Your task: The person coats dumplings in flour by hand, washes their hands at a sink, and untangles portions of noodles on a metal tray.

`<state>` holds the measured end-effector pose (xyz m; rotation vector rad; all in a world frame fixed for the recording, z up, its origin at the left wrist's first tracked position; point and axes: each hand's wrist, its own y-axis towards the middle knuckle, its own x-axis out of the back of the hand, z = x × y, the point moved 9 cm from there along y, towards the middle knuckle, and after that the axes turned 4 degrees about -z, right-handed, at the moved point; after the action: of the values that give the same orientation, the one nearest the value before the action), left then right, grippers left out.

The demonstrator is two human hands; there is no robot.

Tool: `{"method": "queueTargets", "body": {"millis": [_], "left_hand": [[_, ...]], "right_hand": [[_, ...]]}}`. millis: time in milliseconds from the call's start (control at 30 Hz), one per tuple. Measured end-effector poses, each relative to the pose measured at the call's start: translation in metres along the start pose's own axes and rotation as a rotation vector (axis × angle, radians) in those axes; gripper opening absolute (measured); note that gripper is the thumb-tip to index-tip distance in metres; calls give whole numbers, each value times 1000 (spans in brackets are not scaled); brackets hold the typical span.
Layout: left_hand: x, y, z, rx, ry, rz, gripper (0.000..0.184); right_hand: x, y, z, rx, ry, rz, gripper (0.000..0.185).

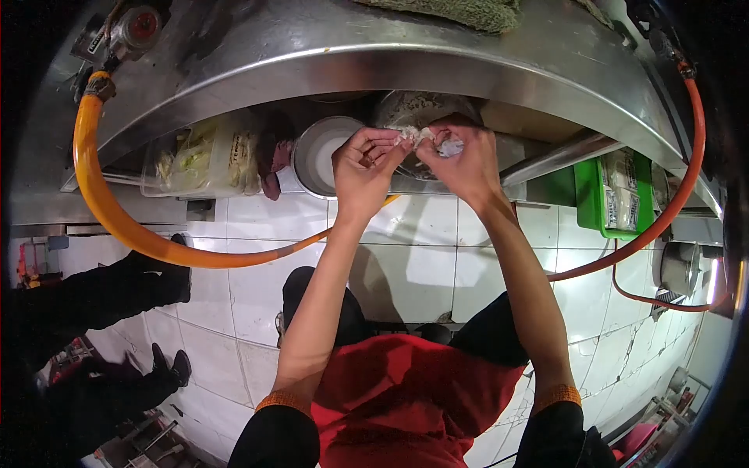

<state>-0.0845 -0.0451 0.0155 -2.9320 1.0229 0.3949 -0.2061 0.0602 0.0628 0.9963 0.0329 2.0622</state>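
Observation:
My left hand (363, 169) and my right hand (466, 164) meet under the edge of the steel counter. Between their fingertips they pinch a clump of whitish, shredded food (411, 136), whose exact kind I cannot make out. Behind and below the fingers is a metal bowl (394, 104) with more pale bits in it, partly hidden by my hands. Just left of my left hand stands a round metal pot (299, 165) with something white inside. A crumpled clear plastic piece (450, 147) shows beside my right thumb.
A clear plastic tub (222, 178) of pale green vegetables sits at left, a green crate (591, 204) with packets at right. An orange hose (117, 222) and a red hose (677, 210) loop down from the counter (374, 58). Another person's legs (117, 288) are at left.

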Motion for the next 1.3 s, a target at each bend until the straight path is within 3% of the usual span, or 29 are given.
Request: {"method": "queueTargets", "body": {"millis": [300,367,567,800,867,933,1000,1067,1133,1300], "left_hand": [[2,-1,0,0,-46,-36,15],[6,-1,3,14,-23,-25,14],[7,-3,3,13,173,69,21],[5,-9,-7,65,63,110,19],[-1,-16,9,231,20,313,21],[-2,-21,16,229,59,364,22],[-7,-26,11,100,231,381,22],[-7,-26,13,150,168,340,20],[-13,-27,10,223,-2,381,16],[-21,-30,6,271,-14,461,17]], "right_hand": [[10,4,2,18,105,-74,23],[-6,2,-9,-107,316,147,19],[-24,-1,-23,-215,730,297,22],[-15,-13,2,-98,463,398,21],[-8,-27,-3,-48,181,285,24],[-5,-48,-11,-69,302,286,28],[-5,-59,-18,-123,379,293,27],[0,-60,-14,-167,504,301,24],[-5,-67,-24,-455,585,410,20],[-7,-65,-24,-477,615,437,17]]}}
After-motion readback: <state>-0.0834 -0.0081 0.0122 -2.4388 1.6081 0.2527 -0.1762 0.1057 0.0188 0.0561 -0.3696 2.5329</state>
